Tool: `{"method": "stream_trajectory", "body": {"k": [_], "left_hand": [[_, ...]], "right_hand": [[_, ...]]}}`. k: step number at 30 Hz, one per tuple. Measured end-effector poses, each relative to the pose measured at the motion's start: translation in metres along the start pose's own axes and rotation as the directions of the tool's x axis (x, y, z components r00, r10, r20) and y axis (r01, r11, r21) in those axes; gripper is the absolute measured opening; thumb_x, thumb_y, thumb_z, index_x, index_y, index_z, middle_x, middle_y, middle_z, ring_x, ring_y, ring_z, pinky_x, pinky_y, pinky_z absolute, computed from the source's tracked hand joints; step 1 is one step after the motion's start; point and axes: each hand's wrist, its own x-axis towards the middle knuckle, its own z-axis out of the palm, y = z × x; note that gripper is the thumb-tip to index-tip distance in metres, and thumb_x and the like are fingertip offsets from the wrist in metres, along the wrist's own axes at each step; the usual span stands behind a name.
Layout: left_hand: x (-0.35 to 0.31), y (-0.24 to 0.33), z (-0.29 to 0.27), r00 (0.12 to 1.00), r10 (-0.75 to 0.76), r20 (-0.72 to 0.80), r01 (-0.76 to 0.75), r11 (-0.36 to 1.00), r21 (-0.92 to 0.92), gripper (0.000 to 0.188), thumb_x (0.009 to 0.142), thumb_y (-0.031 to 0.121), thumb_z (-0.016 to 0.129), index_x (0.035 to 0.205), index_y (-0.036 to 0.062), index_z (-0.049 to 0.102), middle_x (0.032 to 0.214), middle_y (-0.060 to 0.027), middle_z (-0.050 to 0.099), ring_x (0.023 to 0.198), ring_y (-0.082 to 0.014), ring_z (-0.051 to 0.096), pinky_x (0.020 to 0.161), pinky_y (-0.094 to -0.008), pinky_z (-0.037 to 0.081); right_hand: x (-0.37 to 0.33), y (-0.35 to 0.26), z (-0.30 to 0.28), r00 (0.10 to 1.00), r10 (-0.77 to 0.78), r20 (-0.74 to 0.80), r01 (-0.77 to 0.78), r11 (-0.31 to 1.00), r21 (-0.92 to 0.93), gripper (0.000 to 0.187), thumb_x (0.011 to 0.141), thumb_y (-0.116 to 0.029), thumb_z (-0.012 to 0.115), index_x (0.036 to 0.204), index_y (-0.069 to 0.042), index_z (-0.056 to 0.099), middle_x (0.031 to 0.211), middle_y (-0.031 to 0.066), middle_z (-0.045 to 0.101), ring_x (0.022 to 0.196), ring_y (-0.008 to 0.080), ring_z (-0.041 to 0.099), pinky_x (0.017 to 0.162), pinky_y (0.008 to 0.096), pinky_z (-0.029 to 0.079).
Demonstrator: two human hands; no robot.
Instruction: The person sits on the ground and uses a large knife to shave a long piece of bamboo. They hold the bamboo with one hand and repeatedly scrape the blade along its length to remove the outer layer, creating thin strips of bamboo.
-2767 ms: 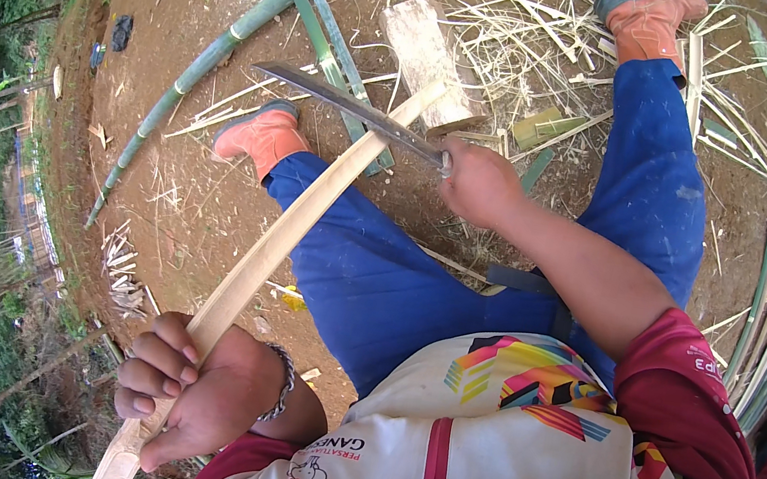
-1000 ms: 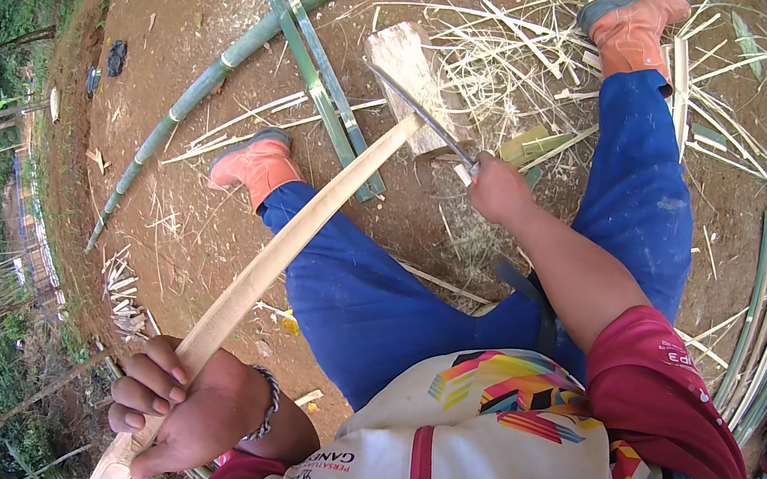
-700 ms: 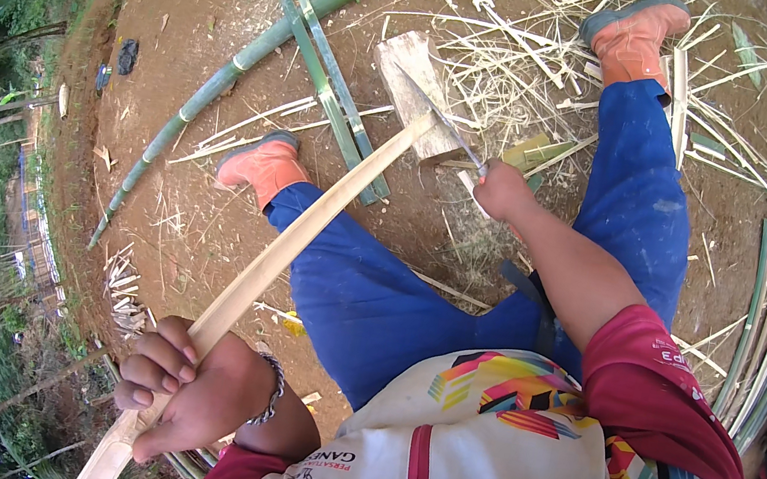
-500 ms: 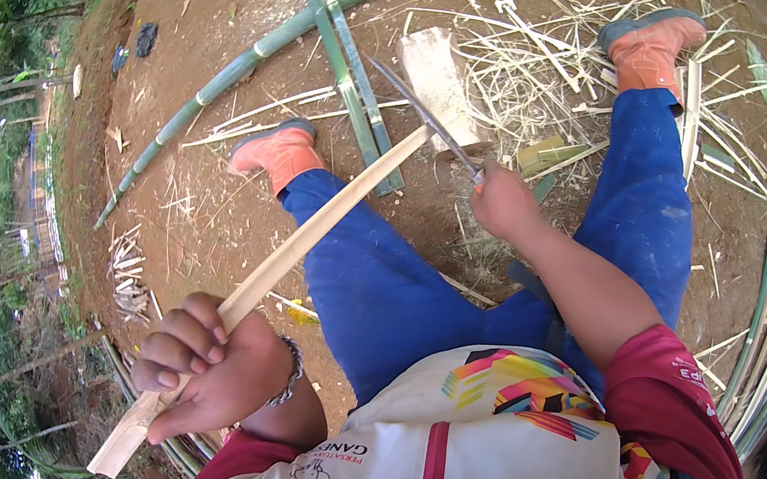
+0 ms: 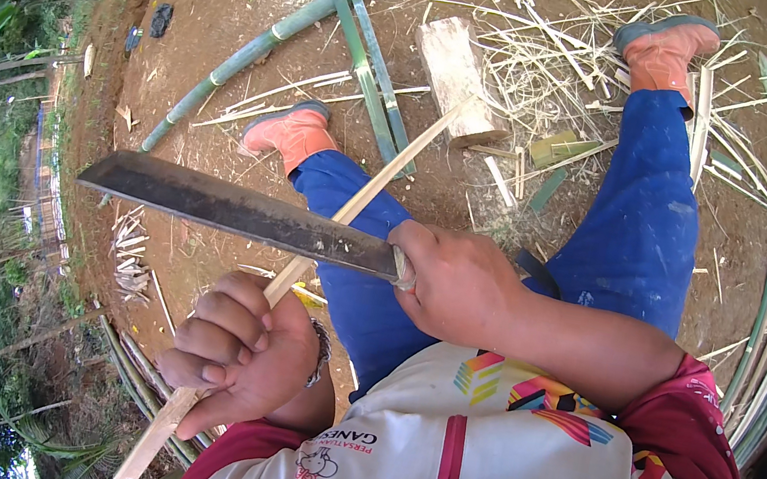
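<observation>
Since half a second ago, the machete (image 5: 237,207) has come back from the far end of the pale bamboo strip (image 5: 383,181), near the log block (image 5: 452,70), to lie across the strip close to the left hand (image 5: 236,342); the strip has also turned, now showing a narrower side. The left fingers are clamped around the strip near its lower end, which sticks out below the fist, while its upper end points toward the block. The right hand (image 5: 462,288) has its fingers wrapped tight on the machete's handle. Whether the edge is biting into the strip cannot be told. The strip looks pale all along its visible length, with no green skin showing, so I judge the trimming of this piece fairly advanced, though how much remains is unclear. Thin shavings (image 5: 550,64) are heaped beside the block, suggesting much cutting already done. Two green split lengths (image 5: 362,63) rest near the left boot (image 5: 291,135), and a long round pole (image 5: 241,61) lies beyond; these keep their skin and look unworked so far.
</observation>
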Motion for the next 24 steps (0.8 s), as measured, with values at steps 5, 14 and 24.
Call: {"method": "stream_trajectory", "body": {"k": [5, 14, 24], "left_hand": [[0.000, 0.001, 0.004, 1.000, 0.003, -0.025, -0.003, 1.000, 0.012, 0.057, 0.098, 0.067, 0.042, 0.080, 0.0140, 0.043, 0.063, 0.0020, 0.036, 0.052, -0.0114, 0.036, 0.052, -0.0282, 0.030], [0.001, 0.000, -0.002, 0.999, 0.009, -0.046, -0.007, 0.998, 0.059, 0.056, 0.098, 0.067, 0.041, 0.079, 0.0145, 0.043, 0.063, 0.0031, 0.036, 0.051, -0.0099, 0.035, 0.051, -0.0259, 0.030], [0.011, -0.003, -0.014, 0.997, -0.030, -0.066, 0.033, 0.998, 0.045, 0.054, 0.097, 0.066, 0.045, 0.081, 0.0151, 0.045, 0.063, 0.0034, 0.038, 0.052, -0.0095, 0.037, 0.054, -0.0254, 0.031]], "right_hand": [[-0.001, 0.009, 0.005, 0.997, 0.038, -0.074, -0.041, 0.998, -0.039, 0.032, 0.080, -0.012, 0.069, 0.108, -0.006, 0.054, 0.078, 0.0158, 0.066, 0.074, 0.0380, 0.068, 0.065, 0.0477, 0.055], [0.009, 0.033, 0.002, 0.995, 0.093, -0.022, -0.095, 0.991, -0.095, 0.023, 0.085, -0.014, 0.063, 0.103, -0.003, 0.055, 0.079, 0.0195, 0.069, 0.074, 0.0401, 0.070, 0.067, 0.0513, 0.055], [0.028, 0.067, 0.000, 0.984, 0.178, 0.008, -0.175, 0.971, -0.161, 0.021, 0.085, -0.013, 0.060, 0.102, -0.002, 0.057, 0.080, 0.0215, 0.069, 0.078, 0.0397, 0.070, 0.070, 0.0505, 0.056]]}}
